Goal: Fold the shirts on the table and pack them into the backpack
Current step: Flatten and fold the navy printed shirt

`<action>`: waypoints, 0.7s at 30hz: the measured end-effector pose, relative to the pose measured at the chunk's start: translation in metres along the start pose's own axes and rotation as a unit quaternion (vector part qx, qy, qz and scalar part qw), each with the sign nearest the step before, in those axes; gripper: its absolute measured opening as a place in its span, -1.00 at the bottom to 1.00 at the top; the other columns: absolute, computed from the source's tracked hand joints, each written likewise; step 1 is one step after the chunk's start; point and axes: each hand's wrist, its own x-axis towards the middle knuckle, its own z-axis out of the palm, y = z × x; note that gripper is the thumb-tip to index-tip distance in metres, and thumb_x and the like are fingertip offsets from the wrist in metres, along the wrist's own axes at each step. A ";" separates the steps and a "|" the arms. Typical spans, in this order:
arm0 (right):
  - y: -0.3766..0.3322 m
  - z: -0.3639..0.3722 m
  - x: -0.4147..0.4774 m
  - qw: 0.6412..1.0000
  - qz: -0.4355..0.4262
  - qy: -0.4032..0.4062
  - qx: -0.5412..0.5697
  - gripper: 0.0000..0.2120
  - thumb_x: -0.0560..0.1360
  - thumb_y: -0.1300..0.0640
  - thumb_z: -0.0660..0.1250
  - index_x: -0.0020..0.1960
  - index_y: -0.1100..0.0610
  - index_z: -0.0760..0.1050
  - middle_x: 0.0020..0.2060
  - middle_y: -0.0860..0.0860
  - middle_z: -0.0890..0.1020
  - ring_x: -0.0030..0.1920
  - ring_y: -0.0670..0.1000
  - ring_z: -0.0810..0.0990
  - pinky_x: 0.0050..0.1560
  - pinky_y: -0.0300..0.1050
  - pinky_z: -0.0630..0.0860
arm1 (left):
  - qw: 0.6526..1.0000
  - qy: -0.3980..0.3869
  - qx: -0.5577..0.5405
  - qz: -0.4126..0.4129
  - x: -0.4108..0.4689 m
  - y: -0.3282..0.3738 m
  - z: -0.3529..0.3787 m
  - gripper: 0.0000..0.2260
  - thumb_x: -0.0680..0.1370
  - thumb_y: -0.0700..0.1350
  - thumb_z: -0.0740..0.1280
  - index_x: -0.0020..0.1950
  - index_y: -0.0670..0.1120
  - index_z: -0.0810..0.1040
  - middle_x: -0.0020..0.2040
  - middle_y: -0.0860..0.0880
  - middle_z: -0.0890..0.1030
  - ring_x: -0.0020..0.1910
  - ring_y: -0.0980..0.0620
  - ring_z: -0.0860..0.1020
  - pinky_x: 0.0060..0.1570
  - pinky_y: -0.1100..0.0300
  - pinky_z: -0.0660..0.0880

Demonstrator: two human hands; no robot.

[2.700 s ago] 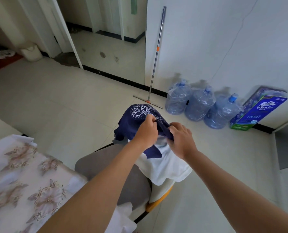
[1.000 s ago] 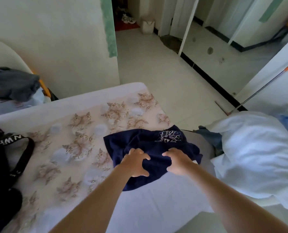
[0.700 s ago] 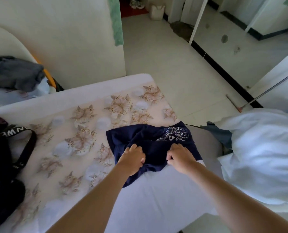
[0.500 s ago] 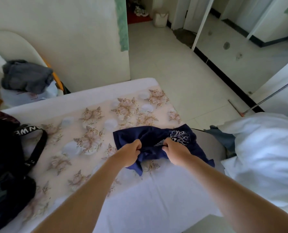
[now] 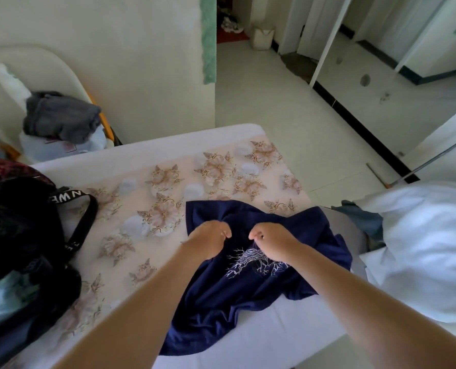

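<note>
My left hand (image 5: 211, 239) and right hand (image 5: 270, 242) pinch the navy shirt (image 5: 235, 294), which lies crumpled by the bench's (image 5: 147, 153) right edge. I think it is not folded yet. The backpack (image 5: 22, 222) waits at the left edge.

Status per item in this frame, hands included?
navy shirt, unfolded, crumpled on table
left hand, holds navy shirt
right hand, holds navy shirt
backpack, on table, open, fabric showing inside
white shirt, unfolded, heaped right of table
grey garment, bunched, off the table
</note>
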 end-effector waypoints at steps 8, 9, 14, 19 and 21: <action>0.065 -0.008 0.042 0.976 0.003 0.042 -0.214 -0.44 0.57 0.23 0.24 0.53 0.02 0.20 0.50 0.01 0.29 0.46 0.10 0.31 0.37 0.12 0.35 | 0.986 -0.038 0.162 0.024 0.030 -0.014 0.028 -0.22 0.55 -0.27 0.32 0.62 0.08 -0.04 0.55 -0.05 0.14 0.48 -0.13 0.19 0.32 -0.03 0.39; 0.067 -0.007 0.044 0.961 0.007 0.048 -0.272 -0.43 0.55 0.20 0.28 0.51 0.03 0.20 0.47 0.04 0.32 0.42 0.12 0.34 0.32 0.12 0.36 | 0.987 -0.031 0.156 0.018 0.030 -0.016 0.026 -0.20 0.51 -0.35 0.30 0.62 0.09 0.00 0.47 -0.08 0.25 0.38 -0.14 0.30 0.22 -0.01 0.44; 0.050 -0.012 0.056 0.933 -0.039 0.123 -0.336 -0.83 0.50 0.21 0.35 0.08 0.06 0.51 -0.06 -0.04 0.58 -0.06 0.01 0.56 0.14 -0.04 0.47 | 0.987 0.034 0.148 -0.045 0.026 -0.038 0.004 -0.40 0.48 -0.37 0.22 0.42 0.14 0.45 0.23 -0.05 0.41 0.21 -0.13 0.44 0.10 0.02 0.50; 0.010 -0.020 0.071 0.947 -0.155 0.220 -0.177 -0.69 0.37 0.41 0.43 0.03 0.13 0.52 -0.10 0.00 0.51 -0.25 0.03 0.52 -0.29 -0.04 0.57 | 0.957 0.169 0.202 -0.119 0.006 -0.047 -0.029 -0.56 0.50 -0.23 0.27 0.34 0.09 0.54 0.17 -0.02 0.47 0.17 -0.08 0.40 0.14 0.09 0.42; -0.004 -0.014 0.069 0.958 -0.185 0.166 -0.140 -0.64 0.38 0.33 0.45 0.11 0.06 0.52 0.02 -0.04 0.45 -0.08 0.01 0.53 -0.21 -0.07 0.59 | 0.947 0.059 0.251 -0.193 -0.003 -0.046 -0.037 -0.68 0.52 -0.15 0.24 0.24 0.01 0.58 0.06 -0.03 0.54 0.06 -0.09 0.49 0.02 0.08 0.45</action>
